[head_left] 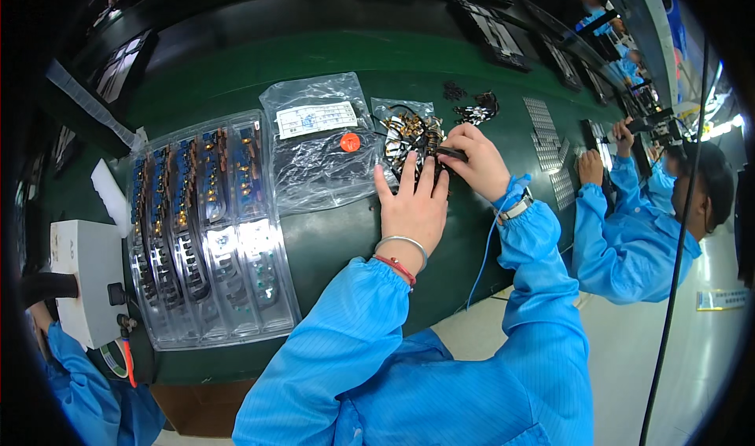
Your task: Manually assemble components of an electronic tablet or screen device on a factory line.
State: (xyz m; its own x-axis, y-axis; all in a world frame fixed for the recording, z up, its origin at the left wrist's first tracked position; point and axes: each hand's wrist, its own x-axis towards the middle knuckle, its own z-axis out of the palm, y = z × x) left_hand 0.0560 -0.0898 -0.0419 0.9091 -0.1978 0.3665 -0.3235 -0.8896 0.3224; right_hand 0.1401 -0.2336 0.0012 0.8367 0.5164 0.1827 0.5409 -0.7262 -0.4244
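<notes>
My left hand [413,206] lies with its fingers spread over the lower edge of a heap of small black and gold-coloured cable parts [409,127]. Beside it, my right hand [481,163] pinches a short dark piece [451,153] at the heap's right edge; its exact kind is too small to tell. Beneath the heap a clear plastic bag [421,105] shows. Left of my hands is a larger clear bag [322,182] with a white label [317,120] and a round orange sticker [349,142], its dark contents blurred by the plastic.
A clear compartment tray [275,281] with blue and copper-coloured circuit parts stands left. Small black parts [454,91] and grey metal strips [543,127] lie at the right. A white box [88,289] stands far left. A co-worker in blue [637,234] works at the right.
</notes>
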